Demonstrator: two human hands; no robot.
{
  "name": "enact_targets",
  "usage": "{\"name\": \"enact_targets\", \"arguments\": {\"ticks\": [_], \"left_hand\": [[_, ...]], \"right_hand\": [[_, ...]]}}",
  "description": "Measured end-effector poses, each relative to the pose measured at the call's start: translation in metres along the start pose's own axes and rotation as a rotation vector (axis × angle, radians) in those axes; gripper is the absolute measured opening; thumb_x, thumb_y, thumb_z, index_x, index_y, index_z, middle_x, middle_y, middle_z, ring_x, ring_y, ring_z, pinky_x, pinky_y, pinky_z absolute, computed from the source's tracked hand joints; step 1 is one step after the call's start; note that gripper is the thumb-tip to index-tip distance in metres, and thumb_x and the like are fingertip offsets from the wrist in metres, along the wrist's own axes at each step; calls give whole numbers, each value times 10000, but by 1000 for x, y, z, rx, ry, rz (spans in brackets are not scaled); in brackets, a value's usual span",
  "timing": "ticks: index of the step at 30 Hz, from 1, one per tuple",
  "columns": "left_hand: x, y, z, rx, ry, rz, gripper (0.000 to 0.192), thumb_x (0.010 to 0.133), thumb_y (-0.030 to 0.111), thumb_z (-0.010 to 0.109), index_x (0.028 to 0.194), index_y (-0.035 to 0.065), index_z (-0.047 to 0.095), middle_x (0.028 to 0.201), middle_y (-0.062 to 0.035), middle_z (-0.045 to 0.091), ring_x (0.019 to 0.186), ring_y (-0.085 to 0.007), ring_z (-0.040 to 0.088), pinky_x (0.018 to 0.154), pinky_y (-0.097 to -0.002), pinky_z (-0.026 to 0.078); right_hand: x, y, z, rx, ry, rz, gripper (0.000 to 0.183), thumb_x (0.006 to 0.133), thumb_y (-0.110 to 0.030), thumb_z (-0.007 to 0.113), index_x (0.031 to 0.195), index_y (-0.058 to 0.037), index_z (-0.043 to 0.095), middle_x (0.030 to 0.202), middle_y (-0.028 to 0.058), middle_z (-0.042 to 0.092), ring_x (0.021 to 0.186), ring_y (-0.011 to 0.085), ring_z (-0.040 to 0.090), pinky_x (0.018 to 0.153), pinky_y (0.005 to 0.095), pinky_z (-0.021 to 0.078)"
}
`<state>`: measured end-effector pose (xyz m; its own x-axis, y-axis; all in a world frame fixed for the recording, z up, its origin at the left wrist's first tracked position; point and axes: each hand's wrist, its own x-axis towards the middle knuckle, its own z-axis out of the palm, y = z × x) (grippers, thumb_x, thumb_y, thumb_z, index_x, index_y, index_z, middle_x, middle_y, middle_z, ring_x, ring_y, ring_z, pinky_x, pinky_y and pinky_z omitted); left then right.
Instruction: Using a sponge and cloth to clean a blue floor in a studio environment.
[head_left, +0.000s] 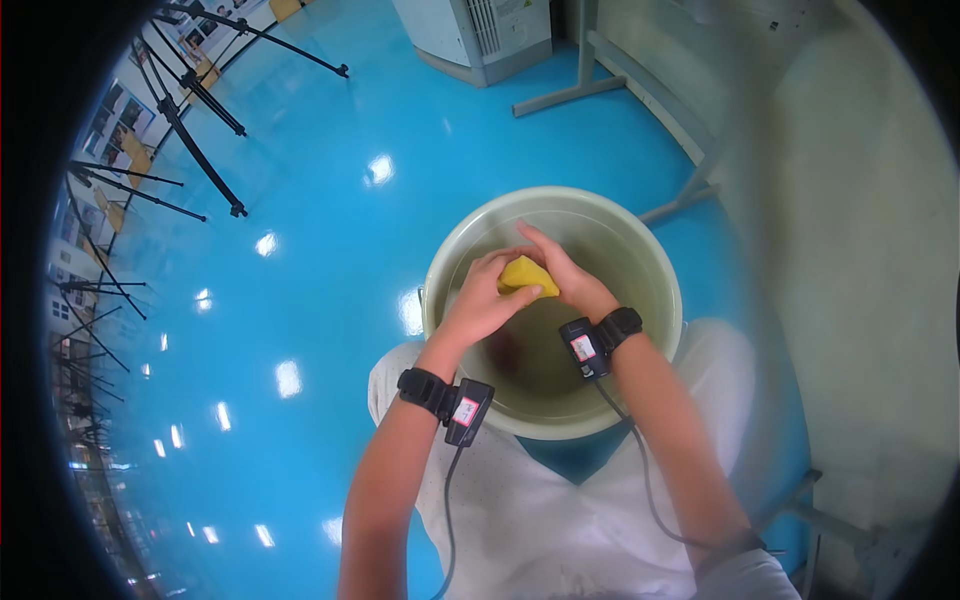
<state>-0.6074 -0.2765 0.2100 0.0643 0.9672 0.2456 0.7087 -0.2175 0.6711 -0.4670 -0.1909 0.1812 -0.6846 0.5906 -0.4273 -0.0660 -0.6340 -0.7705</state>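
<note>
Over a pale plastic bucket (667, 300) of cloudy water, my left hand (484, 296) grips a folded yellow cloth or sponge (526, 276), its thumb lying across the front. My right hand (566, 274) is cupped close against its far right side, fingers meeting those of the left hand; the palm faces the yellow thing, but whether it grips it is hidden. Below my hands, a blurred dark red thing (505, 349) shows under the water, too dim to name. Each wrist wears a black strap with a small cabled device.
The bucket stands on a glossy blue floor (322, 225) between my knees. Black tripod legs (199, 161) spread at the upper left. A white floor-standing appliance (480, 37) is at the top, with a grey metal frame (570, 96) beside the wall at right.
</note>
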Motion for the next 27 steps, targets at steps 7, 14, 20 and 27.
{"name": "enact_targets", "arguments": {"ticks": [7, 14, 20, 27], "left_hand": [[4, -15, 14, -276, 208, -589, 363, 845, 241, 661, 1087, -16, 576, 988, -148, 642, 903, -264, 622, 797, -307, 472], [13, -9, 17, -985, 6, -602, 296, 959, 314, 500, 1099, 60, 561, 957, -26, 604, 885, -128, 579, 768, -295, 468], [15, -5, 6, -1111, -44, -646, 359, 967, 367, 470, 1168, 81, 553, 981, -30, 603, 915, -130, 583, 800, -302, 474], [12, -7, 4, -922, -41, -605, 328, 979, 298, 459, 1141, 36, 572, 1008, -42, 611, 933, -127, 583, 831, -293, 468]], "right_hand": [[2, -14, -15, -258, 433, -180, 703, 835, -682, 420, 838, -17, 646, 748, 87, 638, 667, 176, 598, 637, 257, 462], [-4, -19, -12, -7, -246, -6, 801, 903, -657, 240, 770, 3, 673, 806, 144, 687, 646, 185, 623, 589, 251, 463], [-8, -27, -8, 14, -125, 48, 807, 907, -653, 235, 753, 7, 673, 798, 154, 691, 630, 189, 635, 600, 261, 483], [-8, -25, -7, -147, 116, -36, 686, 907, -594, 373, 713, -6, 667, 691, 132, 668, 606, 197, 634, 623, 271, 493]]}}
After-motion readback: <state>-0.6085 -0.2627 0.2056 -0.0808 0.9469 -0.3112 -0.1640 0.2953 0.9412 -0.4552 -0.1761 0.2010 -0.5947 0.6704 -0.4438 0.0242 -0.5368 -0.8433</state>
